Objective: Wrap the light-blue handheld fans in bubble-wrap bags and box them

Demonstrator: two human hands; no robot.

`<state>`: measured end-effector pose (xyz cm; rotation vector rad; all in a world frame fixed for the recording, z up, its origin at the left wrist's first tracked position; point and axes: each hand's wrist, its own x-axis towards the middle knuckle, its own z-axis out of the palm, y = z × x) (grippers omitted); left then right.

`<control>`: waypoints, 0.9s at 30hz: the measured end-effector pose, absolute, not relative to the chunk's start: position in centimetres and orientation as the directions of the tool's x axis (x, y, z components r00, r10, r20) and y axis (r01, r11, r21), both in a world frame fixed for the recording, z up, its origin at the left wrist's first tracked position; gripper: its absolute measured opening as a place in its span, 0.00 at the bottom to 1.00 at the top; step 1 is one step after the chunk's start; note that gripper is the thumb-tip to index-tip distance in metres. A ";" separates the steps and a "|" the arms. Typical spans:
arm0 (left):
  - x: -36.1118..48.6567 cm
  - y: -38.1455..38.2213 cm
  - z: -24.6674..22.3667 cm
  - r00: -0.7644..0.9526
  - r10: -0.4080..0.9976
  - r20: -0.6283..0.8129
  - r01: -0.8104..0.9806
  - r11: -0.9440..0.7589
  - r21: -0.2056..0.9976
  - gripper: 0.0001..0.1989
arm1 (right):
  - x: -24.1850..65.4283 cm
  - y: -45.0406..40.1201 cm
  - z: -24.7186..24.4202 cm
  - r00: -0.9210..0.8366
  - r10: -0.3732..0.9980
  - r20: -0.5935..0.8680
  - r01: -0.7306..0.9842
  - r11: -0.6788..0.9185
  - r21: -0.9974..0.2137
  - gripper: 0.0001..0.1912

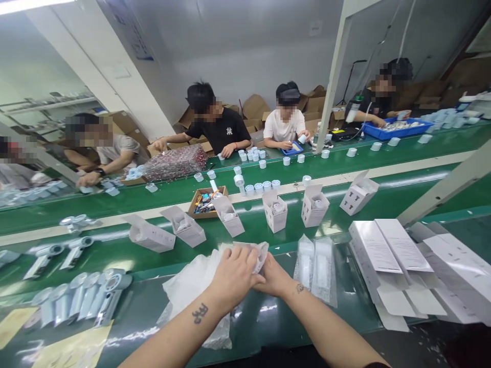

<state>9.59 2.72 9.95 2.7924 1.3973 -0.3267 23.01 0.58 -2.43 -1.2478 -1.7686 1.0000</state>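
In the head view my left hand [238, 273] and my right hand [271, 276] come together above the near edge of the green bench. Both are closed on a translucent plastic bag [262, 251], whose crumpled top shows past my fingers. What is inside the bag is hidden. Under my left hand lies a pile of whitish translucent bags [192, 278]. To the right of my right hand, two bubble bags [323, 266] with pale blue parts inside lie side by side. Several light blue hair dryers [82, 291] rest in a row at the left.
Open white boxes [275, 217] stand in a row on the green belt [253, 227]. Unfilled white cartons [378, 245] are piled at the right. A cardboard tray [207, 210] holds small parts. Across the line, several co-workers handle pale blue cups, beside a blue tray [395, 134].
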 end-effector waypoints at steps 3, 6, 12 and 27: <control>9.8 3.2 9.4 0.509 0.846 -0.158 0.851 -0.522 -0.055 0.20 | 23.8 0.7 -2.3 -0.220 0.973 0.075 0.382 0.157 -0.911 0.37; 9.8 3.5 8.0 0.499 0.853 -0.152 0.865 -0.501 0.025 0.18 | 24.1 0.8 -2.3 -0.212 0.977 0.032 0.365 0.109 -0.925 0.37; 8.7 3.4 7.1 0.461 0.756 -0.465 0.879 -0.462 0.120 0.26 | 21.6 0.7 -2.1 -0.211 0.976 -0.059 0.320 0.012 -0.947 0.48; 8.8 2.8 7.7 0.680 0.567 -0.465 0.594 -0.798 -0.104 0.15 | 24.7 -0.1 1.1 -0.197 0.973 -0.117 0.442 -0.018 -0.897 0.36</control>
